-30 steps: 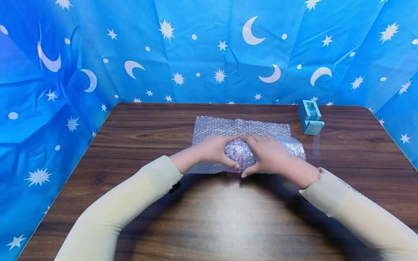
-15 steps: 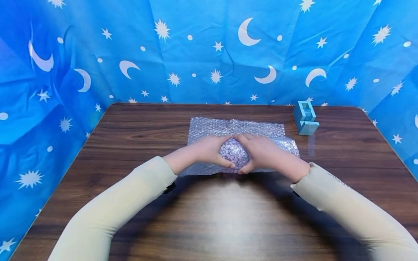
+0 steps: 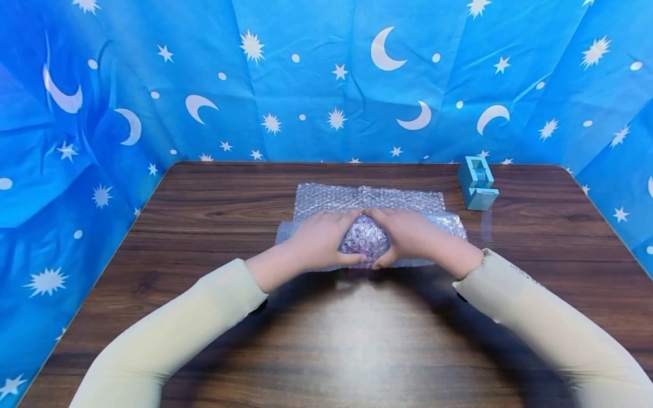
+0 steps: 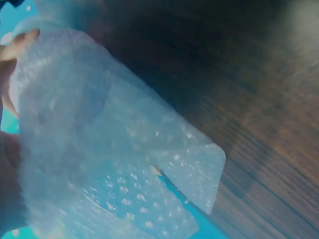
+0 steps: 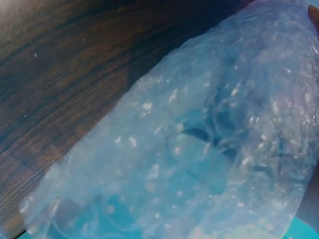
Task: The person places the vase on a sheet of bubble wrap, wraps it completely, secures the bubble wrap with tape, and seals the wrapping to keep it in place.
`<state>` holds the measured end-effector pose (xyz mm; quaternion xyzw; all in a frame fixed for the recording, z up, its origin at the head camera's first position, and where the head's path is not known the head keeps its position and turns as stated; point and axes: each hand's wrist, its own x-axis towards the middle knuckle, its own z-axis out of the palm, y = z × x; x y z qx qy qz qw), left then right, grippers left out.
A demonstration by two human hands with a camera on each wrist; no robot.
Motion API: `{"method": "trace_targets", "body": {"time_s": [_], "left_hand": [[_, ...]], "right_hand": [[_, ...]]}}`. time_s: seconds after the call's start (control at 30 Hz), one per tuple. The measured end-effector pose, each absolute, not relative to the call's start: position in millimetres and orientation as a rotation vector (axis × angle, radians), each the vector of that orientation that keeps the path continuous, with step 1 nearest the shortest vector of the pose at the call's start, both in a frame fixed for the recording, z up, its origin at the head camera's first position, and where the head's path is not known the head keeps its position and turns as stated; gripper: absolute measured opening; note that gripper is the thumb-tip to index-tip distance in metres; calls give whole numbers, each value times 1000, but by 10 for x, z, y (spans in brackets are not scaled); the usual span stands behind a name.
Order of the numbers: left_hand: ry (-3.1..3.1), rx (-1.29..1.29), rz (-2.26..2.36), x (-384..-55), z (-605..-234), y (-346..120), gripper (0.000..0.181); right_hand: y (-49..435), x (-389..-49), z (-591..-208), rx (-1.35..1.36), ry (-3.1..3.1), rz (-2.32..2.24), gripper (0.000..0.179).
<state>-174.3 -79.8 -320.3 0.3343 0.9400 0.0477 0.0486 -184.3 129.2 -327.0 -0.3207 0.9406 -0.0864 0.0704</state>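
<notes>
A bundle of bubble wrap point(image 3: 364, 238) with a pinkish-purple tint sits mid-table in the head view. What lies inside it is hidden by the layers. My left hand point(image 3: 318, 241) grips its left side, thumb along the near edge. From the right, my right hand point(image 3: 410, 233) holds the other side, and the two hands' fingertips nearly meet at the top and front. A flat part of the sheet point(image 3: 326, 197) spreads behind the hands. Loose wrap ends point(image 4: 129, 134) fill the left wrist view, and crinkled, bubbly wrap point(image 5: 199, 134) fills the right one.
A light-blue tape dispenser point(image 3: 478, 184) stands at the back right of the wooden table point(image 3: 214, 209). A clear strip of tape point(image 3: 486, 226) hangs or lies just in front of it. Blue cloth point(image 3: 306, 85) with moons and stars surrounds the table's back and sides.
The view has shifted slightly. My left hand has slid a little left and nearer, its thumb straighter, and the wrap's left end now rises beside it. The right hand has barely moved.
</notes>
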Motion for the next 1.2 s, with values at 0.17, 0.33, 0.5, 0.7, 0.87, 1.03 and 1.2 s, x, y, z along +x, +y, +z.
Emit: {"method": "trace_targets", "body": {"time_s": [0.17, 0.33, 0.5, 0.7, 0.87, 1.03, 1.2], "left_hand": [[2981, 1072, 117, -1607, -3209, -853, 94], [3029, 1114, 106, -1546, -3260, -900, 97], [3071, 1198, 60, -1547, -3340, -905, 101], [3145, 1334, -84, -1592, -3415, -877, 102], [3175, 1407, -231, -1623, -3435, -802, 103], [3172, 1413, -308, -1672, -3479, -730, 107], [3186, 1476, -337, -1723, -3490, -689, 105]], "right_hand": [[1305, -1888, -3254, -965, 2804, -264, 111], [1308, -1891, -3231, -941, 2782, -278, 109], [1307, -1907, -3221, -926, 2772, -301, 108], [1329, -1962, -3253, -898, 2740, -367, 108], [1368, -2010, -3293, -892, 2708, -466, 104], [1418, -2028, -3313, -876, 2658, -567, 102], [1448, -2061, -3341, -820, 2619, -611, 104]]}}
